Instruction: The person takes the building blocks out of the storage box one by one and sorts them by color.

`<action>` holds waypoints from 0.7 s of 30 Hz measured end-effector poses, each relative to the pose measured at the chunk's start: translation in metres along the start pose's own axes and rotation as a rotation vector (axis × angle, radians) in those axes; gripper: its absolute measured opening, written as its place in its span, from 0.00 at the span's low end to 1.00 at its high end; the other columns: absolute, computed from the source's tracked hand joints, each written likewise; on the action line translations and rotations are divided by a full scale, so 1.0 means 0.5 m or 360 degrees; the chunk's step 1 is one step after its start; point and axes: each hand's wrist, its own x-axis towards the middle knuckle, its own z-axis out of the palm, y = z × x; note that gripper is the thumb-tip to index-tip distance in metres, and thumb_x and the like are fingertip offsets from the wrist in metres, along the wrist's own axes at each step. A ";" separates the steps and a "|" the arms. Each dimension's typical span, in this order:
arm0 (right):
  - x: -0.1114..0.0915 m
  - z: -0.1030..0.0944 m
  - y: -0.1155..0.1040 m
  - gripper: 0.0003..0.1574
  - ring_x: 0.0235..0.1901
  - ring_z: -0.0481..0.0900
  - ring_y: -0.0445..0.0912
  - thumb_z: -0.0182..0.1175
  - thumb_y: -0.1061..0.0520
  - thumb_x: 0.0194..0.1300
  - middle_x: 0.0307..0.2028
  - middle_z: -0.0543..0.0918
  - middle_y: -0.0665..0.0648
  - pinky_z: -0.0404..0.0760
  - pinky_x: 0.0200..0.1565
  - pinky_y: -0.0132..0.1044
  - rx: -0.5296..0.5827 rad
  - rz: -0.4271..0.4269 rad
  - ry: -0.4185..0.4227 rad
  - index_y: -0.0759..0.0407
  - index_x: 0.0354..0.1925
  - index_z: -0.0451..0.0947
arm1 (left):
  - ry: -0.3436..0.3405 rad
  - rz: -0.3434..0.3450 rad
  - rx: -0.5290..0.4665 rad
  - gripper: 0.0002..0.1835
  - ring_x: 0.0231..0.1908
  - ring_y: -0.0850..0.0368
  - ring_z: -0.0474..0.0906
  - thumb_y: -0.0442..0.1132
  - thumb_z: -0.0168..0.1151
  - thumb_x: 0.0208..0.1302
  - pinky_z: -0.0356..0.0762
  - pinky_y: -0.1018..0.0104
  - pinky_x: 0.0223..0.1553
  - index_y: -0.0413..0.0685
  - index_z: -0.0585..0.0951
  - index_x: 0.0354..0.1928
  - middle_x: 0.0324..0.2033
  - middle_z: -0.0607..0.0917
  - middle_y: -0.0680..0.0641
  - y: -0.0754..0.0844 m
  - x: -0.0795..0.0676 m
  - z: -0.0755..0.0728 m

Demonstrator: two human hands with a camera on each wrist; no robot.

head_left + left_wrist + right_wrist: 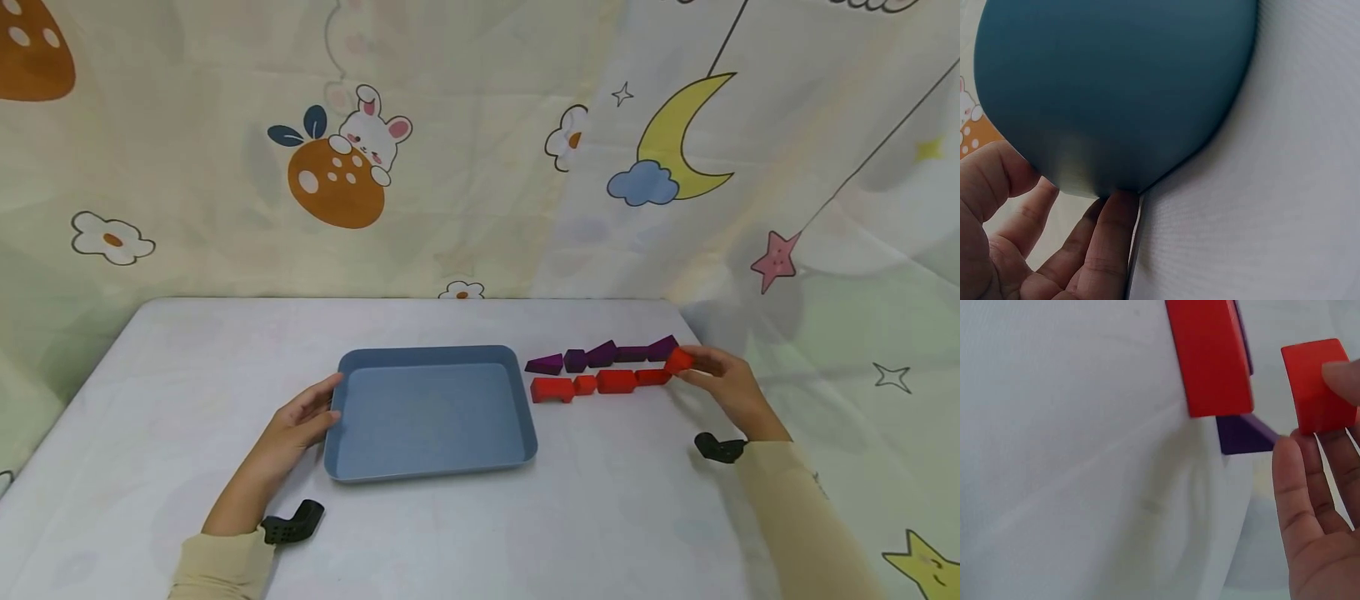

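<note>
A blue tray (pixel 431 472) lies on the white table, and my left hand (pixel 303 421) holds it at its left edge. In the left wrist view, the thumb and fingers (pixel 1110 244) meet the tray's outer wall (pixel 1116 94), the lower fingertips close to the tabletop. My right hand (pixel 731 387) pinches a small red block (pixel 1316 384) between thumb and fingers, at the right end of a row of red blocks (pixel 617 382). Just behind runs a row of purple blocks (pixel 602 354) of differing shapes. In the right wrist view the held block is apart from the nearest red block (pixel 1213 359).
Both rows extend rightward from the tray's right side toward the table's right edge. A patterned cloth (pixel 480 167) hangs behind the table (pixel 420 542). Black wrist devices (pixel 294 523) sit at both sleeve cuffs.
</note>
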 end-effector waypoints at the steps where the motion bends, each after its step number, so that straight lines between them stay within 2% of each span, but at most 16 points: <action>1: 0.002 0.000 0.005 0.37 0.56 0.70 0.36 0.61 0.45 0.71 0.58 0.77 0.55 0.75 0.56 0.37 0.0006 0.0010 0.0000 0.60 0.70 0.67 | 0.0001 0.0000 -0.0002 0.34 0.74 0.39 0.51 0.39 0.58 0.73 0.69 0.83 0.50 0.46 0.59 0.77 0.76 0.56 0.39 0.000 0.000 0.000; 2: 0.003 -0.001 0.009 0.36 0.57 0.71 0.40 0.60 0.45 0.71 0.59 0.77 0.57 0.76 0.57 0.40 0.0001 0.0023 0.0005 0.60 0.70 0.67 | 0.0002 0.0000 -0.0008 0.34 0.74 0.39 0.51 0.39 0.58 0.73 0.69 0.84 0.50 0.46 0.59 0.77 0.76 0.56 0.39 -0.001 0.000 0.001; 4: 0.006 -0.002 0.016 0.36 0.58 0.71 0.43 0.58 0.46 0.73 0.60 0.76 0.61 0.77 0.54 0.33 0.0016 0.0052 0.0011 0.61 0.71 0.66 | 0.0001 0.0005 -0.0014 0.34 0.74 0.38 0.50 0.38 0.58 0.73 0.69 0.84 0.50 0.45 0.59 0.77 0.76 0.56 0.38 -0.002 0.000 0.002; 7: 0.010 -0.002 0.025 0.35 0.56 0.71 0.47 0.56 0.49 0.74 0.64 0.70 0.70 0.79 0.53 0.33 0.0067 0.0110 0.0017 0.64 0.72 0.63 | -0.0001 0.0008 -0.0027 0.34 0.74 0.39 0.50 0.38 0.58 0.73 0.69 0.84 0.50 0.45 0.59 0.77 0.76 0.55 0.38 -0.004 0.001 0.003; 9: 0.012 -0.002 0.032 0.34 0.54 0.71 0.43 0.56 0.51 0.75 0.64 0.69 0.71 0.77 0.47 0.23 0.0085 0.0128 0.0021 0.66 0.71 0.63 | -0.0006 0.0012 -0.0032 0.34 0.74 0.38 0.50 0.38 0.58 0.72 0.69 0.83 0.50 0.44 0.59 0.77 0.76 0.55 0.38 -0.004 0.000 0.003; 10: 0.013 0.000 0.035 0.34 0.54 0.71 0.45 0.56 0.53 0.75 0.64 0.69 0.72 0.78 0.47 0.23 0.0085 0.0132 0.0022 0.67 0.71 0.62 | -0.0003 0.0008 -0.0037 0.34 0.74 0.39 0.51 0.38 0.58 0.72 0.69 0.83 0.50 0.44 0.59 0.77 0.76 0.56 0.39 -0.005 0.000 0.003; 13: 0.018 0.003 0.044 0.32 0.56 0.71 0.56 0.55 0.56 0.75 0.64 0.69 0.74 0.79 0.54 0.37 0.0048 0.0165 0.0015 0.69 0.70 0.62 | -0.0004 0.0010 -0.0039 0.34 0.74 0.39 0.51 0.38 0.58 0.72 0.69 0.83 0.50 0.44 0.59 0.77 0.76 0.56 0.39 -0.005 -0.001 0.004; 15: 0.021 0.006 0.051 0.32 0.59 0.69 0.63 0.55 0.57 0.74 0.64 0.69 0.75 0.76 0.58 0.51 0.0020 0.0198 0.0011 0.69 0.70 0.63 | -0.0006 0.0009 -0.0037 0.34 0.74 0.38 0.50 0.38 0.58 0.72 0.69 0.83 0.50 0.44 0.59 0.77 0.76 0.55 0.38 -0.005 -0.003 0.004; 17: 0.026 0.010 0.055 0.32 0.60 0.68 0.67 0.56 0.58 0.74 0.64 0.69 0.76 0.71 0.60 0.61 0.0005 0.0222 0.0008 0.70 0.70 0.63 | -0.0008 0.0012 -0.0035 0.34 0.74 0.38 0.50 0.38 0.58 0.73 0.69 0.83 0.50 0.44 0.58 0.77 0.76 0.55 0.38 -0.005 -0.004 0.004; 18: 0.028 0.013 0.057 0.32 0.60 0.68 0.68 0.56 0.59 0.73 0.64 0.69 0.76 0.70 0.61 0.63 -0.0002 0.0225 0.0007 0.71 0.69 0.63 | -0.0006 0.0013 -0.0035 0.35 0.74 0.38 0.50 0.38 0.58 0.73 0.69 0.83 0.50 0.43 0.58 0.77 0.76 0.55 0.37 -0.005 -0.005 0.003; 21: 0.035 0.018 0.061 0.32 0.60 0.70 0.68 0.57 0.60 0.73 0.63 0.70 0.76 0.72 0.60 0.59 -0.0035 0.0229 -0.0002 0.71 0.69 0.63 | -0.0004 0.0008 -0.0040 0.34 0.74 0.39 0.51 0.38 0.58 0.73 0.70 0.83 0.50 0.44 0.58 0.77 0.76 0.56 0.38 -0.007 -0.006 0.004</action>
